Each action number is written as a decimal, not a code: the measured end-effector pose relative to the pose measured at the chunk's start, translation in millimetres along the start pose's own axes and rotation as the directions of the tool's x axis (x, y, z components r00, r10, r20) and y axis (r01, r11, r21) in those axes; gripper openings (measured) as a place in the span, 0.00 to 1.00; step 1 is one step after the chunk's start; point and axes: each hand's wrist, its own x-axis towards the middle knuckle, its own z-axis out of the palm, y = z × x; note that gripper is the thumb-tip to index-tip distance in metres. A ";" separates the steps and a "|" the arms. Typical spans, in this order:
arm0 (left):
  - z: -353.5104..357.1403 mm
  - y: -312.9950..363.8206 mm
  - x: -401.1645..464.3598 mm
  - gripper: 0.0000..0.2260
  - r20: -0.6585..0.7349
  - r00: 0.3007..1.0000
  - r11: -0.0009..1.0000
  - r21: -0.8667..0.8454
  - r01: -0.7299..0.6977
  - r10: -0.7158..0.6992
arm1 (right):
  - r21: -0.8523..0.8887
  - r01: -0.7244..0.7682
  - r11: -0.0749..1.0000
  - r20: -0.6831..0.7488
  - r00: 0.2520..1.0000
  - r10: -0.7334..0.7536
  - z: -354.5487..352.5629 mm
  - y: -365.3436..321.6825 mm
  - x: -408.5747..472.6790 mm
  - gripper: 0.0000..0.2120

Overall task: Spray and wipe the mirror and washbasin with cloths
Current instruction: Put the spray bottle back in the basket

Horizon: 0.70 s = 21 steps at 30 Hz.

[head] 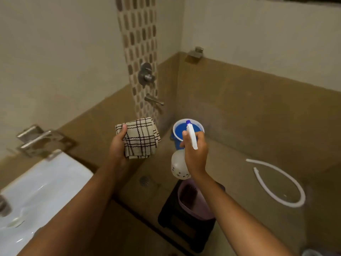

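Left hand (118, 145) clutches the limp folded cloth (141, 138) — right hand (195, 146) wraps the spray bottle (180, 165) (light, slick plastic) at its neck.

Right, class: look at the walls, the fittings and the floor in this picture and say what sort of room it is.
Most likely a bathroom with a wet shower area: a white washbasin at the left, a shower mixer and spout on the tiled wall, and a floor drain.

Both arms reach forward, hands held apart at chest height: left hand (118, 145) grips a cloth (141, 138), right hand (196, 150) grips a spray bottle (180, 166).
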 end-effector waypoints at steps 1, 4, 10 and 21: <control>6.0 -8.3 8.2 0.19 0.007 1.000 1.000 0.022 0.005 -0.005 | -0.003 -0.011 1.000 -0.031 0.999 0.011 -8.2 8.8 2.9 0.21; 21.8 -33.3 30.6 0.19 0.024 0.998 0.995 0.075 0.063 -0.065 | 0.003 -0.068 0.998 -0.121 0.990 0.068 -31.5 32.0 8.5 0.21; 51.7 -82.9 67.5 0.24 0.091 0.967 0.965 0.142 0.222 -0.236 | -0.028 -0.234 0.972 -0.249 0.943 0.220 -76.1 81.5 7.5 0.16; 61.1 -168.4 112.3 0.18 0.174 0.861 0.857 0.308 0.414 -0.478 | -0.129 -0.390 0.912 -0.394 0.864 0.314 -97.0 161.2 -29.3 0.20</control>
